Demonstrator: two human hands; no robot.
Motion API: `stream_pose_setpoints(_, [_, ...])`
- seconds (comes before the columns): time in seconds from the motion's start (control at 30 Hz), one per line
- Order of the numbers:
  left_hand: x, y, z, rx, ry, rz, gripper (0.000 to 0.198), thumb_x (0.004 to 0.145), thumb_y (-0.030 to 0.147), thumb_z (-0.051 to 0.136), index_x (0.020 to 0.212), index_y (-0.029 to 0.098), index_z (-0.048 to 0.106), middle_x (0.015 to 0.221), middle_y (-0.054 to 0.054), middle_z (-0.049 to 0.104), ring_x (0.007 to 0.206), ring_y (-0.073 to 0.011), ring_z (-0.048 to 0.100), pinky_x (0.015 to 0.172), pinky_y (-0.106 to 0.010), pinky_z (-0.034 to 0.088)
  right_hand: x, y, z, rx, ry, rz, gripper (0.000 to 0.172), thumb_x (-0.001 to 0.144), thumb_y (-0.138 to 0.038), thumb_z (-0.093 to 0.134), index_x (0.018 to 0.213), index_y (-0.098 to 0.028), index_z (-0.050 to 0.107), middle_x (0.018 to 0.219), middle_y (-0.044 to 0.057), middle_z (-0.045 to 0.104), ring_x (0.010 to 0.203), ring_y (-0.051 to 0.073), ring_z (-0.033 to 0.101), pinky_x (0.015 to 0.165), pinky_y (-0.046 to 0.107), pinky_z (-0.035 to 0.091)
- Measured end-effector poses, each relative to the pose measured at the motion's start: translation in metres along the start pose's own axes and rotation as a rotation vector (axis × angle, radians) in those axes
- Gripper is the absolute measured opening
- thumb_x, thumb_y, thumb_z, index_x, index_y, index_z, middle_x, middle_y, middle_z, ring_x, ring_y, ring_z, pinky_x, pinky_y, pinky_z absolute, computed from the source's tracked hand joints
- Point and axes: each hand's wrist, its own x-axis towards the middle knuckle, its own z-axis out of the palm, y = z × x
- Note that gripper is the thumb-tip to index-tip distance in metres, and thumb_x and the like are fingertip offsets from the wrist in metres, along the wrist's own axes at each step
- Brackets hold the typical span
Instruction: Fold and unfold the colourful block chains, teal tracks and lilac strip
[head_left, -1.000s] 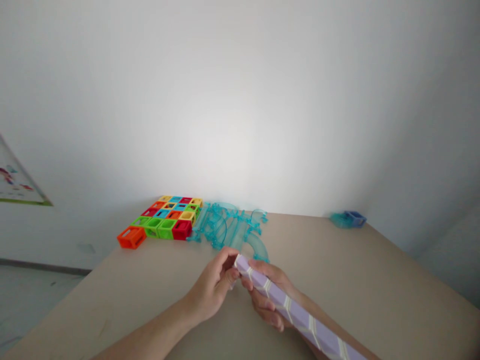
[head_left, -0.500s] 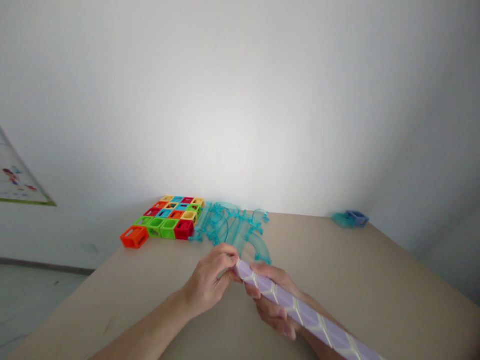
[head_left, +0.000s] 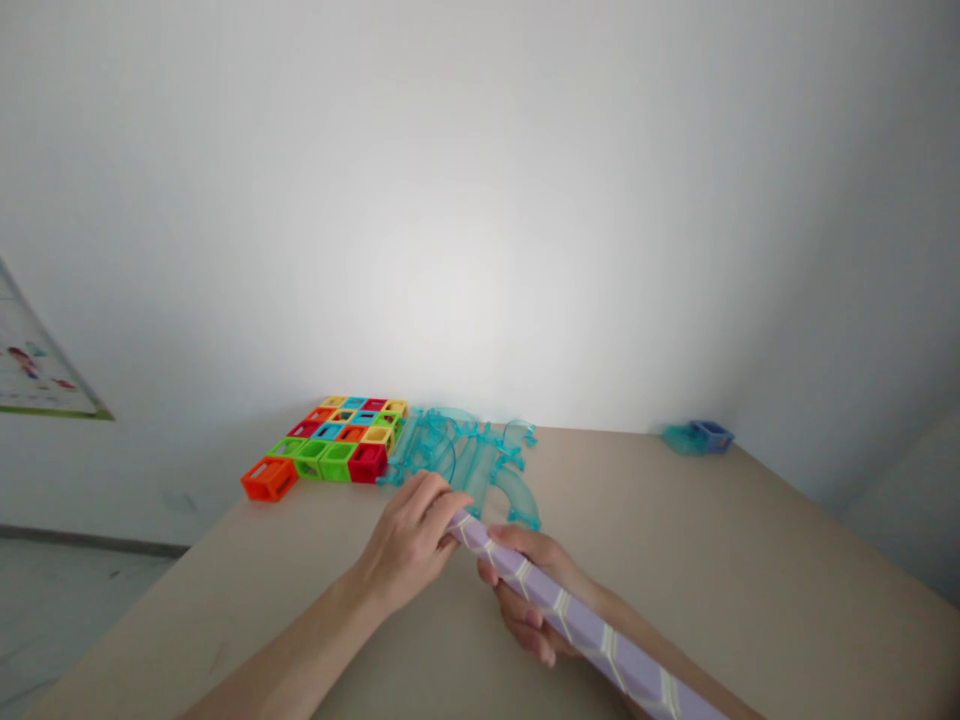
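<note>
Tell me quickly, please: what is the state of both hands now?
Left hand: closed on the purple stick's far end.
Right hand: closed, holding the same stick nearer the camera.

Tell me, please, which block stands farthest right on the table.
The dark blue block, at the back right of the table beside a teal piece; the other blocks are grouped on the left.

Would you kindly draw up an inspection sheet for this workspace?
Surface: beige table, meeting a pale wall.
Work items: long purple piece, near end out of frame.
Clutter: colourful hollow blocks at left, translucent teal parts beside them; blue block and blurred teal part at far right.
Hands: left hand holding the piece's far end, right hand gripping it nearer the camera.
Cables: nothing seen.
Surroundings: poster at left, partly cut off.
</note>
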Motion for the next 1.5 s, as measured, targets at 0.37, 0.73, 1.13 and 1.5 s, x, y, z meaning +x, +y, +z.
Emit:
stream_pose_setpoints(0.37, [0.000, -0.003, -0.004, -0.130, -0.357, -0.128, 0.016, 0.092, 0.032, 0.051, 0.090, 0.018, 0.059, 0.081, -0.004, 0.063, 0.078, -0.0187, 0.059, 0.069, -0.028, 0.042, -0.001, 0.006, 0.011, -0.119, 0.392, -0.320, 0.051, 0.086, -0.055, 0.047, 0.063, -0.012, 0.060, 0.031, -0.004, 0.042, 0.027, 0.012, 0.047, 0.027, 0.018, 0.037])
stream_pose_setpoints(0.73, [-0.006, -0.026, 0.003, 0.113, 0.034, -0.389, 0.015, 0.088, 0.021, 0.052, 0.101, 0.019, 0.059, 0.096, -0.007, 0.064, 0.092, -0.0240, 0.059, 0.081, -0.036, 0.045, -0.022, -0.022, 0.021, -0.190, 0.458, -0.817, 0.037, 0.058, -0.012, 0.064, 0.094, -0.021, 0.061, 0.086, -0.001, 0.062, 0.043, 0.007, 0.046, 0.034, 0.021, 0.031])
stream_pose_setpoints(1.13, [-0.008, 0.006, -0.002, -0.467, -0.424, -0.154, 0.030, 0.086, 0.029, 0.055, 0.111, 0.016, 0.064, 0.080, -0.005, 0.070, 0.063, -0.0129, 0.062, 0.061, -0.021, 0.046, -0.031, -0.049, 0.002, -0.222, 1.253, -1.016, 0.035, 0.074, -0.051, 0.062, 0.086, -0.018, 0.056, 0.060, -0.005, 0.052, 0.045, 0.009, 0.042, 0.037, 0.021, 0.033])
stream_pose_setpoints(1.5, [-0.014, 0.007, 0.003, -0.734, -0.619, -0.237, 0.029, 0.078, 0.027, 0.058, 0.097, 0.011, 0.073, 0.057, -0.004, 0.063, 0.043, -0.0089, 0.049, 0.046, -0.018, 0.040, -0.057, -0.067, -0.022, -0.481, 1.424, -0.772, 0.026, 0.070, -0.031, 0.060, 0.091, -0.018, 0.054, 0.049, -0.007, 0.049, 0.037, 0.013, 0.046, 0.035, 0.023, 0.037])
